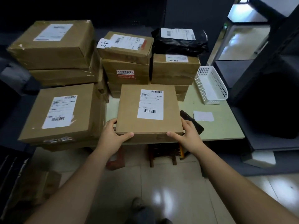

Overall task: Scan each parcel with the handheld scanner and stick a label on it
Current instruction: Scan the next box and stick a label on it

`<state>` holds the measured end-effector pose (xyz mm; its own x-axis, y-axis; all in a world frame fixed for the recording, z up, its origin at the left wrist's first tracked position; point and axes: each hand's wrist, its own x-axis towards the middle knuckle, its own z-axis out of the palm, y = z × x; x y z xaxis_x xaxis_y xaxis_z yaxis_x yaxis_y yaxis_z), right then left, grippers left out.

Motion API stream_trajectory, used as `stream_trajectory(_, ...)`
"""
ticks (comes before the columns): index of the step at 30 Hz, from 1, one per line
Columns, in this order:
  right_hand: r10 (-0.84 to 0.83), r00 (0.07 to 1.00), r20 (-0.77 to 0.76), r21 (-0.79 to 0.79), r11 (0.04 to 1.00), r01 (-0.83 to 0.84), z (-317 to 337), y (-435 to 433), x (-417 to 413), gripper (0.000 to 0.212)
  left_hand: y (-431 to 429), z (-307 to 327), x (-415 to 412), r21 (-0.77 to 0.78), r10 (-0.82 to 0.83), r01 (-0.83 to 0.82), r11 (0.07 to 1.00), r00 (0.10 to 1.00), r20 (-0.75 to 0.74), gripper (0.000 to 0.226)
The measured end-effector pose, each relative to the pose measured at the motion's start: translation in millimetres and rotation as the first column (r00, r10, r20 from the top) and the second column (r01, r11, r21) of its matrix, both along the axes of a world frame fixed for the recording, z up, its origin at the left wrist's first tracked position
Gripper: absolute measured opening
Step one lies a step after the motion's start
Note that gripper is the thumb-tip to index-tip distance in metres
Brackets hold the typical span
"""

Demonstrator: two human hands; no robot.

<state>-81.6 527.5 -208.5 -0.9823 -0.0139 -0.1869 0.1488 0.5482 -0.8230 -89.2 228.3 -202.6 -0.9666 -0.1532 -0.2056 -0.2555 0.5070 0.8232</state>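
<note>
grip: left hand and right hand each clasp box at near corners.
scanner: probably the dark item just right of box; right hand nearer.

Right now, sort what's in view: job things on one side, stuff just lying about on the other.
Job:
box, gripped by left hand and right hand
stacked parcels
white slip, maybe a label
dark device by the right hand, maybe the scanner

Lying about:
basket
stool under the table
</note>
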Motion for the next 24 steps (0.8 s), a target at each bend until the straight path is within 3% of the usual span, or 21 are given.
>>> stream_trajectory(12,0.005,0.997,0.081,-0.019,1.000,-0.004,-76.1,-6.8,-57.4,0.062,10.1,-78.5,-51.8,-0.026,0.025,-0.022,0.999,0.994,0.111,0.086)
stream_trajectory(15,-0.027,0.995,0.099,-0.027,0.999,0.030,-76.7,4.1,-59.3,0.070,9.7,-80.6,-55.5,-0.025,0.026,-0.024,0.999,0.992,0.120,0.091)
stream_trajectory(17,-0.158,0.985,0.076,0.027,0.987,0.156,-75.0,23.2,-65.1,0.073,10.3,-78.3,-53.3,-0.074,0.030,-0.020,0.997,0.989,0.145,0.103)
stream_trajectory(19,-0.211,0.977,0.020,0.120,0.971,0.208,-71.4,47.4,-72.7,0.059,14.8,-74.3,-49.8,-0.162,0.044,-0.023,0.987,0.991,0.127,0.110)
stream_trajectory(24,-0.009,0.997,0.081,0.484,0.875,-0.032,-80.3,92.3,-81.7,0.072,47.1,-61.7,-46.3,-0.475,-0.088,0.064,0.878,0.996,-0.030,0.072)
